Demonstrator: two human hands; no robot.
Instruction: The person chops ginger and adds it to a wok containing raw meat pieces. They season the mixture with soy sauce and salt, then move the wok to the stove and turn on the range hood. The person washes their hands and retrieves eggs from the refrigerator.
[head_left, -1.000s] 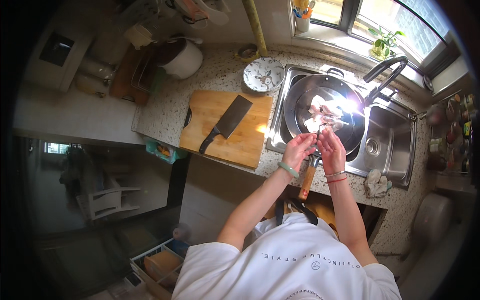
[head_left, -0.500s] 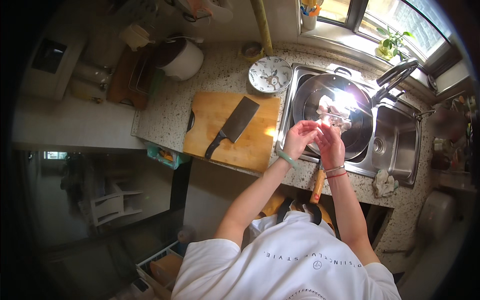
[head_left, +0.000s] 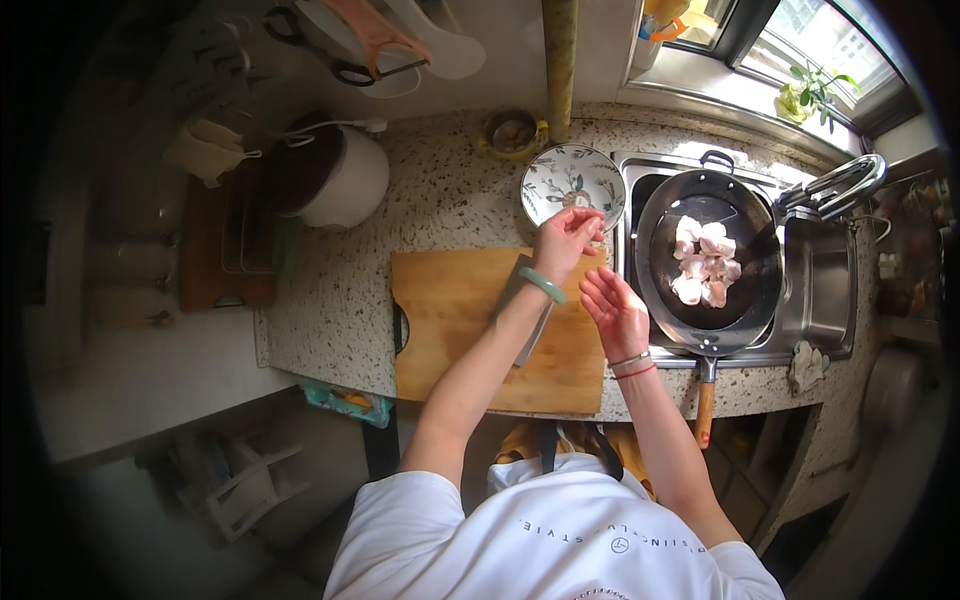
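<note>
My left hand [head_left: 567, 242], with a green bangle at the wrist, hovers by the near rim of a patterned bowl [head_left: 560, 172]. Its fingers are loosely bent and hold nothing that I can see. Just right of it, my right hand [head_left: 616, 312] is open, palm turned up, beside the wok. Below both hands lies a wooden cutting board [head_left: 445, 300]. A cleaver [head_left: 535, 335] rests on it, partly covered by my left forearm, its handle hidden. Several chunks of pale pink raw meat [head_left: 708, 262] sit in the dark wok [head_left: 662, 300], which stands over the sink.
The wok's wooden handle [head_left: 704, 405] sticks out past the counter's front edge. A faucet [head_left: 835, 188] and the right sink basin [head_left: 820, 290] are beyond the wok. A crumpled cloth [head_left: 808, 368] lies at the right. Behind the bowl stands a small yellow pot [head_left: 512, 133]; a rice cooker [head_left: 350, 180] is farther left.
Both hands have moved left from over the wok to the board and bowl. They have come apart. The meat now shows fully in the wok, and the view has shifted.
</note>
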